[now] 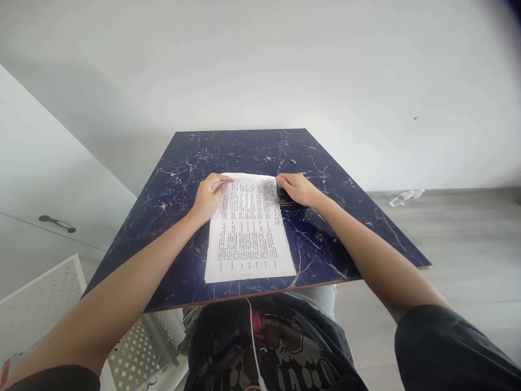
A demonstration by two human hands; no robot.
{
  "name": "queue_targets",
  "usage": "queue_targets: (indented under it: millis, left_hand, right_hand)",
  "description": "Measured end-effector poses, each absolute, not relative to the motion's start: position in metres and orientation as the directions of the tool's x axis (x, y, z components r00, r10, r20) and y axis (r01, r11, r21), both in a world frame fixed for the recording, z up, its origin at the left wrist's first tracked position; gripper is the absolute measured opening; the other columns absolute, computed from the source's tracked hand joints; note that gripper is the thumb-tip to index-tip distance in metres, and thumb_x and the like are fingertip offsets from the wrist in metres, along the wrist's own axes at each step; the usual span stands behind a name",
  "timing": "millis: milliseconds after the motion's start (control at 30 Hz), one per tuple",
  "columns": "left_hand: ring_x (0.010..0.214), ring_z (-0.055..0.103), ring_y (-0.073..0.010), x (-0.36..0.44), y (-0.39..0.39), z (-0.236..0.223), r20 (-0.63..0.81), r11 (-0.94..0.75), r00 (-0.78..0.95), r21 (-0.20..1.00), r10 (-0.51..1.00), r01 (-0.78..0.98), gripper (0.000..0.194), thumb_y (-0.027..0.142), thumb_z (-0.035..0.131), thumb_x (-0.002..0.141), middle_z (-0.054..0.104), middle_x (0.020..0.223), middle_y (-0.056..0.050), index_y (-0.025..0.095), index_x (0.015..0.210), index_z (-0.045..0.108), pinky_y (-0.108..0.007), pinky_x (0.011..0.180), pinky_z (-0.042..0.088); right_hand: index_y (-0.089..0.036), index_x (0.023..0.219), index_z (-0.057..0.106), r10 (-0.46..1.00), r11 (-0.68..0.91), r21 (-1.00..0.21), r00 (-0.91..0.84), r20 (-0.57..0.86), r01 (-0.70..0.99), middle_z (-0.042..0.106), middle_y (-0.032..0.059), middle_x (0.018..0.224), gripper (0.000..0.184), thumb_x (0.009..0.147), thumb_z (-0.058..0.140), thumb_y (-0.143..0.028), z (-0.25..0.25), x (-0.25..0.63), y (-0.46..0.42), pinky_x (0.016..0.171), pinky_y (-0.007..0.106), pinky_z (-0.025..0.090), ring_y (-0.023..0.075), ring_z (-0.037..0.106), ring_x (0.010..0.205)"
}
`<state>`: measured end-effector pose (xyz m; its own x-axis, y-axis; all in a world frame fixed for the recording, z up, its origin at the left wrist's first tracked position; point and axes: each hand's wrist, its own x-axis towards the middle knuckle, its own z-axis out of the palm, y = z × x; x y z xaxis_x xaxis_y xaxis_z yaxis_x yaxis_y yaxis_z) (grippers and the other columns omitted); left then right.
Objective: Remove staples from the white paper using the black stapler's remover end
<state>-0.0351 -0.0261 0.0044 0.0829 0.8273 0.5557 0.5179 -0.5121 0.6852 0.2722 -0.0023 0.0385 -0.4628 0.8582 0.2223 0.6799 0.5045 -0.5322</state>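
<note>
Where your paper [248, 233] lies, head view: flat on the tabletop [163, 201], toward your near edge.
Left hand [208, 196]: fingers on its far-left edge; grip unclear.
Right hand [299, 188]: fingers curled around a black object [286, 202] beside its far-right corner.
Page progress: laid out; what's left doesn't show.

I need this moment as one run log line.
left hand: on far-left edge of printed paper | right hand: at its far-right corner, over black object | paper: lying on dark blue table
</note>
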Motion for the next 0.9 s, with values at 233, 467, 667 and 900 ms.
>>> queue_targets:
  millis: [233,467,667,900]
  left_hand:
    - [0.102,0.067,-0.0212,-0.029,-0.028,0.005,0.561,-0.521,0.085,0.688,0.824,0.505,0.029,0.004,0.058,0.091,0.071,0.104,-0.004,0.025,0.099,0.076,-0.045,0.103,0.049]
    - [0.102,0.067,-0.0209,-0.027,-0.029,0.007,0.572,-0.527,0.077,0.685,0.817,0.503,0.029,0.005,0.057,0.091,0.072,0.104,-0.005,0.024,0.098,0.076,-0.044,0.102,0.05]
    - [0.102,0.067,-0.0214,-0.026,-0.029,0.006,0.571,-0.529,0.077,0.689,0.817,0.495,0.028,0.006,0.058,0.091,0.072,0.104,-0.005,0.025,0.098,0.076,-0.046,0.102,0.05]
    - [0.101,0.066,-0.0206,-0.028,-0.031,0.008,0.576,-0.529,0.067,0.692,0.815,0.491,0.029,0.005,0.057,0.091,0.071,0.103,-0.004,0.025,0.097,0.076,-0.044,0.103,0.049]
  right_hand:
    - [-0.023,0.07,0.038,0.868,0.497,-0.495,-0.405,0.287,0.713,0.049,0.0008,0.065,0.036,0.104,0.039,-0.036,0.035,0.257,-0.006,0.064,0.035,0.026,0.0165,0.041,0.062]
    - [-0.024,0.07,0.038,0.893,0.45,-0.476,-0.368,0.26,0.756,0.05,0.0023,0.066,0.036,0.104,0.037,-0.037,0.038,0.251,-0.01,0.064,0.036,0.026,0.0175,0.041,0.062]
    - [-0.023,0.072,0.044,0.893,0.449,-0.439,-0.374,0.251,0.778,0.057,0.0049,0.07,0.037,0.105,0.035,-0.039,0.039,0.246,-0.01,0.065,0.036,0.028,0.0192,0.048,0.066]
    - [-0.024,0.069,0.04,0.898,0.439,-0.445,-0.365,0.245,0.781,0.053,0.0031,0.066,0.035,0.102,0.037,-0.036,0.04,0.26,-0.002,0.064,0.035,0.028,0.0183,0.043,0.062]
